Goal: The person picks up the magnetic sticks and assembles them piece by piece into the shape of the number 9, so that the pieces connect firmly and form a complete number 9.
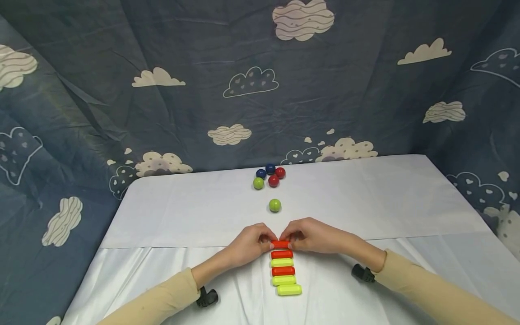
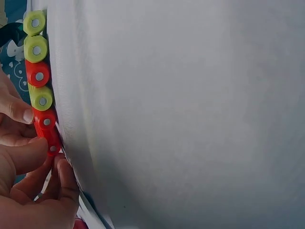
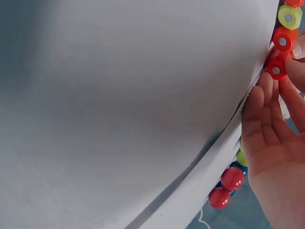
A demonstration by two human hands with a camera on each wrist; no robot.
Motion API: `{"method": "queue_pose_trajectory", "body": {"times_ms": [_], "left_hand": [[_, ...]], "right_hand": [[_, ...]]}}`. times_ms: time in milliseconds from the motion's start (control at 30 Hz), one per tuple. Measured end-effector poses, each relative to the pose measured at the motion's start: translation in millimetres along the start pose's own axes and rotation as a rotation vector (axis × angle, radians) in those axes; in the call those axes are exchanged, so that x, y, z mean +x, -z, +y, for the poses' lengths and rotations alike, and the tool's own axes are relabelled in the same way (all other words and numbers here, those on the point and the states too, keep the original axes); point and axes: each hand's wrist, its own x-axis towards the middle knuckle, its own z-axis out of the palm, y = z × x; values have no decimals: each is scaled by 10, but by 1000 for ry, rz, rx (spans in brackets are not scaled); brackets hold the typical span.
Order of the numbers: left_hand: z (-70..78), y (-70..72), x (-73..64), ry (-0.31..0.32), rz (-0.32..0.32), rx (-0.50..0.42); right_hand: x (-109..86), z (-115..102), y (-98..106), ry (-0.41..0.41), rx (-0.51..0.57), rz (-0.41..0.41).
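Crossing the near side of the bench (image 1: 170, 207), two beige sleeves (image 1: 443, 289) enter from either side, cut off by the frame, which also leaves out the bench's near edge. A black wrist camera (image 1: 207, 298) sits under the left cuff, another under the right. Between them a column of bars leads away, roughly midway between the side edges: two yellow-green bars (image 1: 290, 290), the nearest shifted toward the right edge, then a red bar (image 1: 283, 271), a third yellow-green, a second red and, farthest, the held red bar (image 1: 280, 244).

That last one is short, straight and glossy, lying crosswise; the left hand (image 1: 248, 246) pinches its left end and the right hand (image 1: 314, 235) its right end, fingers narrowed around it. They cover both tips, and whether it touches its neighbour or the cloth is hard to tell. The wrist views show faceted bar ends, each set with a round grey disc. Wrinkled white cloth (image 1: 227, 289) lies beneath.

Beyond the hands sits a lone green ball (image 1: 275, 205). Near the middle of the far edge cluster a second green, two red balls (image 1: 274, 181) and two blue balls (image 1: 261, 173), smooth and shiny. Behind hangs a creased dark backdrop (image 1: 195, 36) printed with pale clouds.
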Motion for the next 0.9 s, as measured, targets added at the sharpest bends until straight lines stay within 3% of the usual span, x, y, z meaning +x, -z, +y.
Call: {"method": "queue_pose_trajectory", "body": {"times_ms": [367,633,900], "left_hand": [[15,85,101,45,44,28],[-81,184,257,26,99,26],[-131,240,347,46,109,22]], "right_hand": [[119,21,72,-15,16,75],[259,65,113,-45,25,143],[370,108,152,-48,19,154]]}}
